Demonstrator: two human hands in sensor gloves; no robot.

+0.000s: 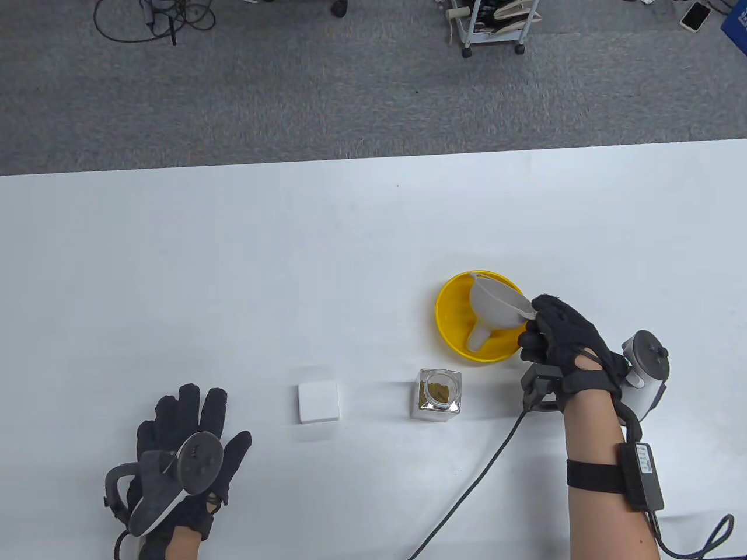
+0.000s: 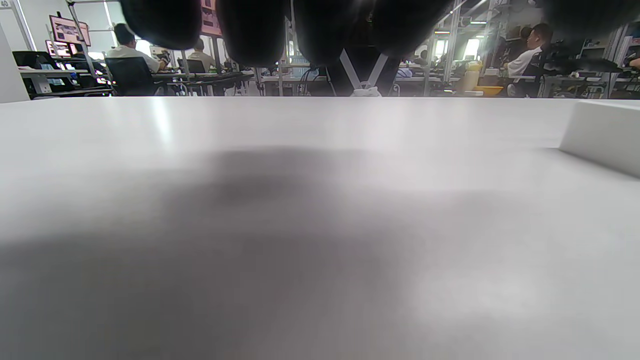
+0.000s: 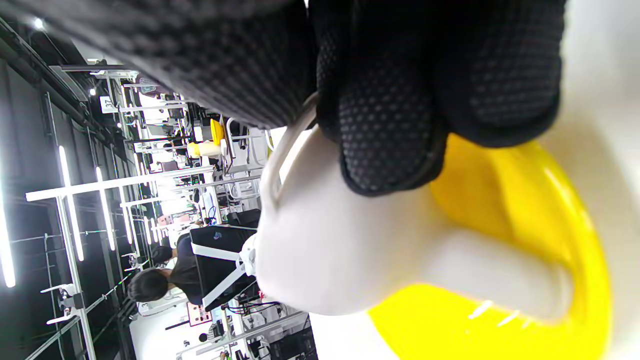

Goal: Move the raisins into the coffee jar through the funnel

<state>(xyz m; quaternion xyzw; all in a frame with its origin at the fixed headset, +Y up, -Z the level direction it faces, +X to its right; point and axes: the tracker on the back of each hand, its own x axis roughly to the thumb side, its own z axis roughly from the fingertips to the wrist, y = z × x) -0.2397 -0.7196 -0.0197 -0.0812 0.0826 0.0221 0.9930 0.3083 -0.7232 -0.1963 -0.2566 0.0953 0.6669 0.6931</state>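
A yellow bowl [image 1: 452, 315] sits right of the table's middle. My right hand [image 1: 540, 329] pinches the rim of a white funnel [image 1: 496, 306] that lies tilted inside the bowl, spout pointing toward the near left. The right wrist view shows my gloved fingers [image 3: 390, 145] on the funnel [image 3: 340, 260] over the bowl [image 3: 500, 320]. A clear square coffee jar [image 1: 439, 394] with brown raisins inside stands open just in front of the bowl. Its white square lid [image 1: 318, 402] lies to the left. My left hand [image 1: 189, 420] rests flat on the table, fingers spread, holding nothing.
A black cable [image 1: 484, 466] runs from my right wrist to the table's near edge. The lid's edge shows at the right of the left wrist view [image 2: 605, 135]. A wheeled cart [image 1: 493, 23] and cables stand on the carpet beyond the table.
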